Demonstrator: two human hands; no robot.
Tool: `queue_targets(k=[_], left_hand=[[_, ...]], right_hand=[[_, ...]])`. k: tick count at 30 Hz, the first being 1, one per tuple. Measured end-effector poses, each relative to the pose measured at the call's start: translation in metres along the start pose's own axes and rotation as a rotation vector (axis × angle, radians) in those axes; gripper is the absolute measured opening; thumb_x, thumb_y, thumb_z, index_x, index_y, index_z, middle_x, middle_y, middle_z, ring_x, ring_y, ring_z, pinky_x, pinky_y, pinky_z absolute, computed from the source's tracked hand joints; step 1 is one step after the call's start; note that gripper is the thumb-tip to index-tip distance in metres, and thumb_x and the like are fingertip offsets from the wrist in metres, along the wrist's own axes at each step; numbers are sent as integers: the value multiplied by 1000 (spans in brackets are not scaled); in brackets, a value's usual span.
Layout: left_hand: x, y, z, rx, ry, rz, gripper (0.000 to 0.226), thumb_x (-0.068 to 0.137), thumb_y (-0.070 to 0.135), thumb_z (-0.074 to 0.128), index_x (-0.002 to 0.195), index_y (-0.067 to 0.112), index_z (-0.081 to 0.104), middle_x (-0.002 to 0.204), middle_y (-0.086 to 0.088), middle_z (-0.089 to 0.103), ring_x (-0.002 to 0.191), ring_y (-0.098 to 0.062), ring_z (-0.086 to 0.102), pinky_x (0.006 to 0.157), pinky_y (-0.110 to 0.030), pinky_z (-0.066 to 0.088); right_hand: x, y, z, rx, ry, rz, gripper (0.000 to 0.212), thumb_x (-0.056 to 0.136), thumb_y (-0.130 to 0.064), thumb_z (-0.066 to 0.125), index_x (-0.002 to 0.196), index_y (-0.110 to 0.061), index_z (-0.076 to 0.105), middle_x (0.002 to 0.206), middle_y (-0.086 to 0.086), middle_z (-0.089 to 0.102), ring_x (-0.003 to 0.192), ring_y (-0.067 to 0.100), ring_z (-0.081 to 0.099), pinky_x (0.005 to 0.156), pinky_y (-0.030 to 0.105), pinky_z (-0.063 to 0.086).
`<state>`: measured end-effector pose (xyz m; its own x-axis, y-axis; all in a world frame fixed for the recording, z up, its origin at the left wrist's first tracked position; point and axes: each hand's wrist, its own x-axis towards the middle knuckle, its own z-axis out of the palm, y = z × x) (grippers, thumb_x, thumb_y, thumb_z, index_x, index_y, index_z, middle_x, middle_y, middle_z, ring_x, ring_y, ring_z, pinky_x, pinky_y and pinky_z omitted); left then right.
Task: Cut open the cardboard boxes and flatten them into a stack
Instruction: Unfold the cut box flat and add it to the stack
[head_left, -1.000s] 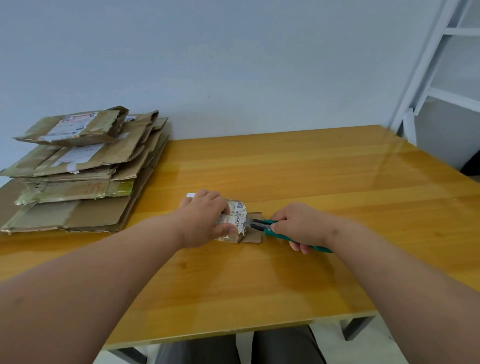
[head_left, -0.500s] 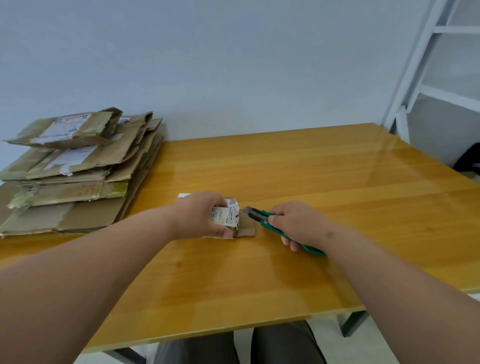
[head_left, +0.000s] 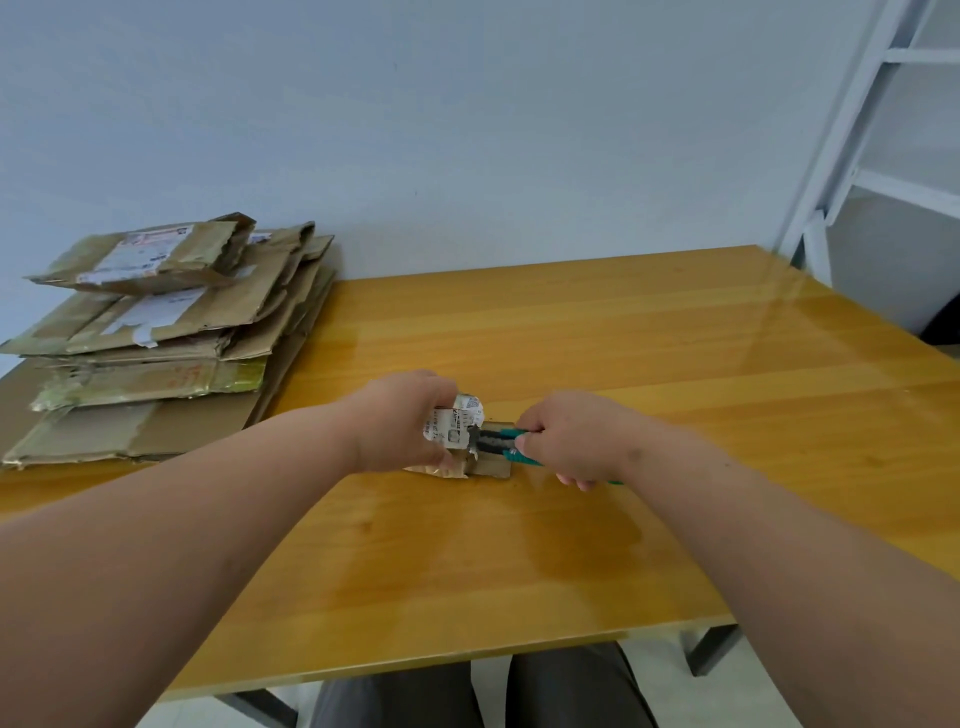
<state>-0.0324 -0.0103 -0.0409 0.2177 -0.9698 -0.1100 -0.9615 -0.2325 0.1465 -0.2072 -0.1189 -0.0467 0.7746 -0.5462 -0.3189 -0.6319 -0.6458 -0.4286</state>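
Left hand (head_left: 410, 423) grips a small labelled box (head_left: 457, 431) on the table (head_left: 649, 338); right hand (head_left: 571, 439) holds a green cutter (head_left: 498, 441) against it. Flattened cardboard stack (head_left: 150, 338) sits far left.

A shiny yellow wood tabletop (head_left: 597, 322) stood against a plain pale blue wall (head_left: 467, 130). A white metal frame (head_left: 852, 124) rose at the far right. Dark grey table legs (head_left: 711, 649) showed below, over a light floor (head_left: 670, 691).

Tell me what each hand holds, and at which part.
Left hand grips the small box at its left end. Right hand grips the green utility knife by its handle.
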Motion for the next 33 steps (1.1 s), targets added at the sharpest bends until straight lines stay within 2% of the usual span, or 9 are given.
queue_targets(k=[6, 10, 14, 19, 22, 26, 28, 31, 33], left_hand=[[0, 4, -4, 51, 94, -189, 53, 79, 53, 72, 117, 26, 48, 91, 11, 49, 84, -14, 51, 67, -29, 45], [10, 16, -10, -349, 324, -438, 53, 84, 50, 70, 110, 19, 36, 86, 1, 53, 76, -18, 56, 60, -32, 48], [20, 23, -16, -672, 266, -545, 32, 98, 22, 52, 123, 7, 39, 97, -11, 57, 80, -25, 54, 71, -39, 48], [17, 42, -34, -108, -202, -302, 34, 96, 6, 41, 124, 11, 60, 105, -7, 65, 77, -18, 58, 61, -24, 47], [20, 44, -39, 121, -215, -230, 37, 94, 6, 44, 128, 13, 58, 100, -4, 62, 66, -14, 50, 51, -19, 39], [22, 40, -39, 319, -116, -163, 47, 90, 1, 48, 133, 19, 53, 108, -1, 62, 87, -17, 60, 66, -24, 51], [22, 39, -37, 471, -124, -70, 49, 89, 5, 49, 134, 23, 52, 109, 0, 59, 98, -18, 56, 75, -29, 51], [23, 35, -39, 701, -157, 85, 54, 87, 6, 48, 135, 31, 48, 92, 3, 51, 102, -19, 37, 79, -35, 32], [25, 25, -42, 704, -184, 138, 68, 88, 5, 48, 146, 39, 33, 108, 4, 56, 115, -21, 32, 91, -39, 28]], right_hand=[[1, 12, 6, 365, 136, 65, 23, 102, -25, 42, 101, -11, 60, 71, 9, 63, 52, 20, 56, 59, 30, 45], [8, 4, 12, 672, 231, 68, 31, 90, -35, 63, 110, -13, 56, 79, 7, 61, 58, 21, 57, 65, 34, 45], [18, -16, 20, 815, 130, 125, 59, 77, -48, 80, 116, -16, 48, 99, 2, 62, 63, 16, 57, 66, 31, 47], [36, -21, 23, 803, 176, 128, 57, 81, -35, 80, 121, -18, 44, 106, -1, 61, 46, 9, 54, 58, 27, 48], [48, -26, 23, 914, 218, 112, 44, 80, -22, 81, 112, -10, 54, 93, 3, 63, 44, 10, 51, 52, 25, 45], [56, -26, 13, 1165, 281, 177, 30, 79, -4, 79, 98, -6, 56, 81, 10, 59, 52, 16, 49, 57, 29, 44], [58, -23, 9, 1140, 278, 178, 23, 81, 0, 75, 86, -9, 54, 77, 10, 56, 52, 16, 46, 54, 27, 42], [61, -19, 6, 1018, 287, 167, 26, 82, 3, 69, 80, -11, 48, 74, 9, 51, 51, 17, 44, 52, 28, 40], [61, -16, 2, 944, 300, 149, 27, 82, 2, 70, 79, -12, 47, 72, 8, 50, 51, 16, 46, 51, 27, 41]])
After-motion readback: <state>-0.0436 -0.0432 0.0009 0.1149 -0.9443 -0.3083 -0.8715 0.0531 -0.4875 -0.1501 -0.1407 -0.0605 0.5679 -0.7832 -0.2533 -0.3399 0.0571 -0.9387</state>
